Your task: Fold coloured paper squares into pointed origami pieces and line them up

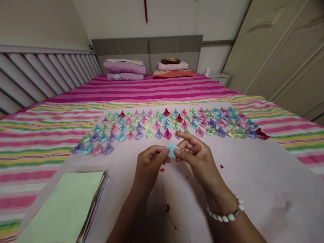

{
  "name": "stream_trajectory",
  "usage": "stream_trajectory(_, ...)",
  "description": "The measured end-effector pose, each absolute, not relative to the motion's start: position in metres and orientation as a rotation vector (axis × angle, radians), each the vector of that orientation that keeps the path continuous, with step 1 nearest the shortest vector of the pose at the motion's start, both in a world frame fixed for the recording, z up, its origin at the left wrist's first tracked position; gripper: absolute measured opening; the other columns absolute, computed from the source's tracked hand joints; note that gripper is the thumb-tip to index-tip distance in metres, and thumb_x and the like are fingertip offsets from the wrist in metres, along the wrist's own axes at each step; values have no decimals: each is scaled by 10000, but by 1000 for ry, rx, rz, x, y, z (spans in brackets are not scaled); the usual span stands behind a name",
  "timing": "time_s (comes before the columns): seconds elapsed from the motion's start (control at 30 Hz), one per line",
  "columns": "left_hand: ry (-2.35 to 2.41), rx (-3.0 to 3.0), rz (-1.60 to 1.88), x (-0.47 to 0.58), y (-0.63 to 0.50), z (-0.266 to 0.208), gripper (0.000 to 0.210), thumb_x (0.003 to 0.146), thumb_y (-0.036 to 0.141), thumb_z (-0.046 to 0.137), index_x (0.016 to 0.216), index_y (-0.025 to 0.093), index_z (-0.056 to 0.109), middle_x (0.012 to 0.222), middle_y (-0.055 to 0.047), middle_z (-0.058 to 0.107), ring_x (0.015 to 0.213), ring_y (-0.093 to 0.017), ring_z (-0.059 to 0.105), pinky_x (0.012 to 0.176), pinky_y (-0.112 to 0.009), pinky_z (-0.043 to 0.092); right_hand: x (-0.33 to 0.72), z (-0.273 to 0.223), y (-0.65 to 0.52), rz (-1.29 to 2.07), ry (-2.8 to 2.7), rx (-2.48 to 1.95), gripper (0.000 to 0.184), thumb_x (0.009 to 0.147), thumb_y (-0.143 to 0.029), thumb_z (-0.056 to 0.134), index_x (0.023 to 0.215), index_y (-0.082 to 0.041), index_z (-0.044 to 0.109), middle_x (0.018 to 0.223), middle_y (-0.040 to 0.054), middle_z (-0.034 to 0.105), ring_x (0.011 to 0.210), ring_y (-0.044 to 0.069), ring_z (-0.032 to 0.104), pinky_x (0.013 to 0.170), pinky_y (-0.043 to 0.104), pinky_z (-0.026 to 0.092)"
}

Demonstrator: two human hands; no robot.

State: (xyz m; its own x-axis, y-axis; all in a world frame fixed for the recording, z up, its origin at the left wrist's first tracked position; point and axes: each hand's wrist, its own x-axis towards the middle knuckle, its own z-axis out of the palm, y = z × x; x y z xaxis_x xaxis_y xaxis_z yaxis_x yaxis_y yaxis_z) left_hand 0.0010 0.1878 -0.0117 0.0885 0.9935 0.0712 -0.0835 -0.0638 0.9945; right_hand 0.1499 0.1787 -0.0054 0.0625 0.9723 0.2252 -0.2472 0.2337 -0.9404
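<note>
A small light-blue folded paper (171,150) is pinched between both hands above the pale sheet. My left hand (152,162) closes thumb and fingers on its left side. On its right side my right hand (196,157) grips it with thumb and fingertips, the index finger raised apart. A bracelet of white beads circles the right wrist. Just beyond the hands stand rows of small folded paper boats (167,134) in pink, blue, green, purple and red. Part of the blue paper is hidden behind the thumbs.
A stack of coloured paper (63,202), light green on top, lies at the lower left on the pale sheet (253,182). Striped bedding (162,89) surrounds it. Folded bedding (125,69) rests by the headboard (134,47). A slatted rail (43,74) runs along the left.
</note>
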Motion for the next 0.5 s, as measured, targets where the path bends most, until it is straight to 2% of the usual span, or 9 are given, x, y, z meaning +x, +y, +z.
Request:
stream_trajectory(0.2, 1044, 1169, 1274, 3, 187, -13, 208, 779, 378, 695, 755, 173, 718, 593, -7, 657, 564, -111, 536, 542, -225, 414, 149, -5, 177, 1109, -1052, -856, 504, 753, -189, 731, 1239, -210, 603, 688, -35, 671, 561, 133, 634, 579, 289, 500)
stream_trajectory(0.33, 967, 1074, 1225, 9, 187, -15, 261, 700, 357, 776, 871, 176, 696, 656, -3, 678, 585, -110, 555, 528, -210, 391, 141, -4, 174, 1045, -983, -864, 538, 758, -180, 727, 1274, -220, 580, 669, -43, 661, 567, 141, 623, 592, 305, 511)
stream_trajectory(0.43, 931, 962, 1227, 14, 188, -16, 216, 687, 317, 787, 751, 155, 660, 639, -4, 665, 572, -85, 536, 529, -186, 378, 139, -4, 173, 1014, -973, -842, 510, 756, -176, 737, 1243, -243, 602, 696, -42, 672, 585, 139, 623, 621, 309, 517)
stream_trajectory(0.5, 862, 845, 1239, 14, 189, -16, 218, 687, 310, 789, 714, 145, 649, 617, 13, 627, 551, -57, 502, 538, -163, 382, 141, -4, 174, 1032, -1010, -831, 456, 757, -185, 745, 1195, -253, 637, 758, -24, 695, 668, 148, 643, 698, 316, 519)
